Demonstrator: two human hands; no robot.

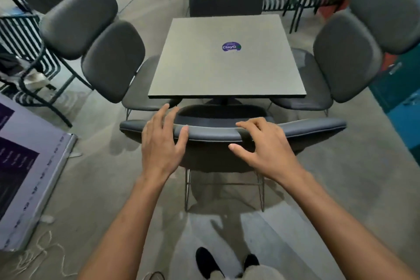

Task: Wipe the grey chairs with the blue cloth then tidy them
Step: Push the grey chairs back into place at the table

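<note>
The left hand [162,141] was laid over the top edge of the nearest grey chair's backrest [227,134], fingers spread and reaching over toward the seat side, thumb lying along the rim. The right hand [264,145] was set on the same edge a little apart from it, fingers loosely bent over the top and thumb stretched out across the rear face. Nothing was pinched in either hand, and whether the palms were pressed down or merely resting could not be told. The two-handed placement, one hand to each side of the backrest's middle, was judged to suit a straight push or pull — the chair could be slid without swinging sideways.

The seat [222,112] of that chair was already partly tucked beneath the near edge of the tabletop [216,70], so the tidying stage was taken to be in hand rather than the wiping. The blue cloth was not seen anywhere in view; its whereabouts could not be stated.

Further out, a grey chair on the left [113,61] and another on the right [345,57] were drawn in at the sides, their seats partly under the tabletop, and a fourth [226,0] was stood at the far edge. A round purple sticker [231,47] was fixed on the surface — nothing else was carried there.
</note>
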